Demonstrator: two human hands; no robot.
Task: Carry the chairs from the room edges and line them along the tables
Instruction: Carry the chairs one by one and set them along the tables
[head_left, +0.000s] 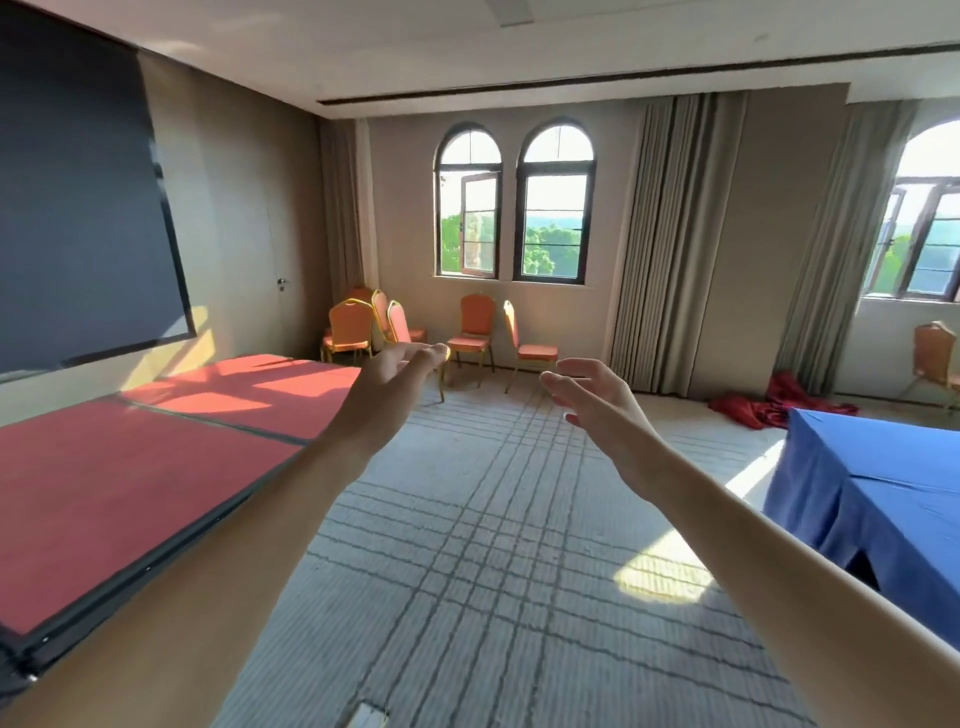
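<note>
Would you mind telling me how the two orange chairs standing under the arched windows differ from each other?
The left chair faces the room, its back to the wall; the right chair is turned side-on, seat pointing right. The right chair stands a little nearer the camera than the left chair. Both have orange upholstery and gold frames, and both stand upright.

- I see orange chairs with gold frames.
- The carpet is pale grey, crossed by dark plaid lines.
- The tabletop is draped in plain blue.
- The platform is red, edged black.
- The crumpled cloth is deep red.
</note>
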